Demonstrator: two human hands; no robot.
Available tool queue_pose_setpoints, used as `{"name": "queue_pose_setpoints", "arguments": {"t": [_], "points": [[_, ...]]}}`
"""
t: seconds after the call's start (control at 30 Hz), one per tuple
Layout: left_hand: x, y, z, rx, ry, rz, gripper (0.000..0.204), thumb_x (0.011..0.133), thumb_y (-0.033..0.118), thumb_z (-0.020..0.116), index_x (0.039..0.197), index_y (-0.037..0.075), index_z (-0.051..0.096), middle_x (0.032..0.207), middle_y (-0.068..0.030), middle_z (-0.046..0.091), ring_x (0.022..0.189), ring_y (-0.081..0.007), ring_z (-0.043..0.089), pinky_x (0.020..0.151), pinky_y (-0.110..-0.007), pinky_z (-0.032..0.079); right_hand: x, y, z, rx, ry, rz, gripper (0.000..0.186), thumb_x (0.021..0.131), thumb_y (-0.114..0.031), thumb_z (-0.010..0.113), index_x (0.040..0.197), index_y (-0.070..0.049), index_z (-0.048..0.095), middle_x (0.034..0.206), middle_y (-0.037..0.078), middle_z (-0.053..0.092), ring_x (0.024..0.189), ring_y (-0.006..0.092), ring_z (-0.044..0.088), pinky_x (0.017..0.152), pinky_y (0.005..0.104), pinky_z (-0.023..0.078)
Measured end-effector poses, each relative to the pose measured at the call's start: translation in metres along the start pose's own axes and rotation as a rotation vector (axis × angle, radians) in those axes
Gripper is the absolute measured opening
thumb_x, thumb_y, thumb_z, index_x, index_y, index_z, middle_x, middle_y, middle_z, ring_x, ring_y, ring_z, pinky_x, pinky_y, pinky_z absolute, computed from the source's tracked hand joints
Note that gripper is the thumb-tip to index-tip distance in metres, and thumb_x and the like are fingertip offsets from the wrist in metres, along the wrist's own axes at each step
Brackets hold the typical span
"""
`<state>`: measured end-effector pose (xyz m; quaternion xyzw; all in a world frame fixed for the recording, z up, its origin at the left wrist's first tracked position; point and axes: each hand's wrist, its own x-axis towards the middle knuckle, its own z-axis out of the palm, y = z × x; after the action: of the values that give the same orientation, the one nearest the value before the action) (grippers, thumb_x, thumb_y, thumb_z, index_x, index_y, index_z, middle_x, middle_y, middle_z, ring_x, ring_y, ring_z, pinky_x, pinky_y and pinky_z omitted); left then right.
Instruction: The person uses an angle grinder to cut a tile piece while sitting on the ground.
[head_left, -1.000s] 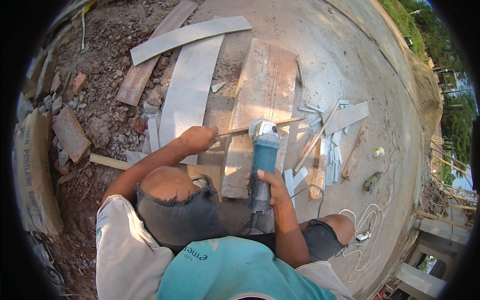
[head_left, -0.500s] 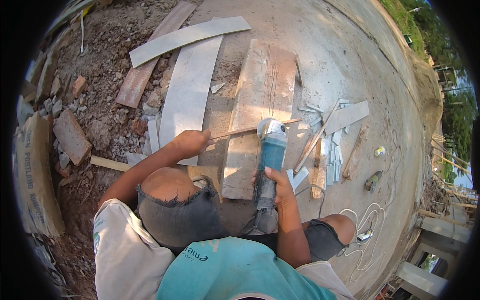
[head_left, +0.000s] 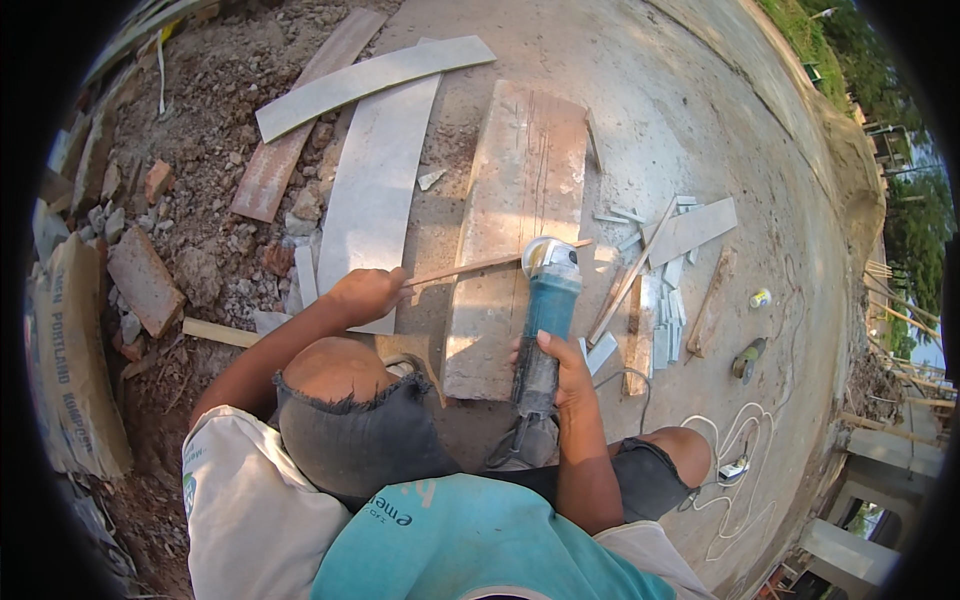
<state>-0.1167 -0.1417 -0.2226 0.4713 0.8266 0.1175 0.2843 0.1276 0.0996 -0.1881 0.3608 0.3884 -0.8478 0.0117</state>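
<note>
In my right hand (head_left: 566, 368) is a teal and black angle grinder (head_left: 549, 302), gripped round its body with the head pointing away from me. My left hand (head_left: 366, 296) is closed on the near-left end of a thin reddish-brown strip (head_left: 440, 272). That strip lies slantwise across a long, dusty concrete-like block (head_left: 520, 180) in front of my knees. The grinder's guarded head is over the strip near its far-right end. Whether the disc touches the strip is hidden by the guard.
Long grey tile planks (head_left: 375, 190) lie left of the block, beside rubble and a cement bag (head_left: 75, 350). On the right are small cut tile pieces (head_left: 668, 325), wooden pieces (head_left: 711, 300), a loose disc tool (head_left: 746, 361) and a coiled white cord (head_left: 735, 480).
My left hand has shifted slightly left, drawing the strip with it. The grinder has moved a little right, so its head is nearer the strip's far-right end.
</note>
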Motion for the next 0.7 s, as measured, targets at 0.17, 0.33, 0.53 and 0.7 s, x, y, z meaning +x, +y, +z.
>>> {"name": "queue_pose_setpoints", "arguments": {"t": [0.17, 0.33, 0.53, 0.7], "points": [[-0.01, -0.006, -0.002, 0.008, 0.004, -0.017, 0.034, 0.098, 0.034, 0.053, 0.094, 0.0, 0.053, 0.076, -0.0232, 0.065, 0.073, -0.0436, 0.064, 0.067, -0.052, 0.05, 0.003, -0.002, -0.01, 0.001, 0.003, -0.05, 0.043, 0.084, -0.03, 0.069, 0.099, 0.01, 0.063, 0.083, 0.019, 0.069, 0.073, 0.0257, 0.069, 0.067, 0.0359, 0.058], [-0.018, -0.005, -0.007, -0.012, 0.003, -0.024, 0.033, 0.098, 0.033, 0.053, 0.094, 0.0, 0.053, 0.075, -0.0235, 0.065, 0.072, -0.0443, 0.063, 0.066, -0.052, 0.049, 0.004, -0.006, -0.015, 0.061, 0.009, 0.03, 0.042, 0.084, -0.029, 0.068, 0.102, 0.009, 0.062, 0.084, 0.018, 0.069, 0.073, 0.0253, 0.069, 0.068, 0.0364, 0.058], [-0.018, -0.005, -0.006, 0.035, 0.031, -0.007, 0.035, 0.098, 0.036, 0.052, 0.094, 0.002, 0.054, 0.074, -0.0212, 0.066, 0.071, -0.0417, 0.065, 0.066, -0.05, 0.051, -0.01, -0.005, 0.007, -0.036, -0.022, 0.007, 0.041, 0.08, -0.026, 0.071, 0.103, 0.007, 0.06, 0.087, 0.018, 0.068, 0.072, 0.0249, 0.069, 0.064, 0.0376, 0.059], [-0.018, -0.007, -0.004, 0.018, 0.013, -0.021, 0.032, 0.098, 0.033, 0.054, 0.094, 0.001, 0.053, 0.074, -0.0224, 0.065, 0.07, -0.0435, 0.063, 0.065, -0.052, 0.049, -0.011, 0.002, 0.026, -0.109, -0.069, 0.023, 0.04, 0.078, -0.023, 0.071, 0.104, 0.006, 0.059, 0.088, 0.017, 0.068, 0.072, 0.0238, 0.069, 0.061, 0.0365, 0.059]]}}
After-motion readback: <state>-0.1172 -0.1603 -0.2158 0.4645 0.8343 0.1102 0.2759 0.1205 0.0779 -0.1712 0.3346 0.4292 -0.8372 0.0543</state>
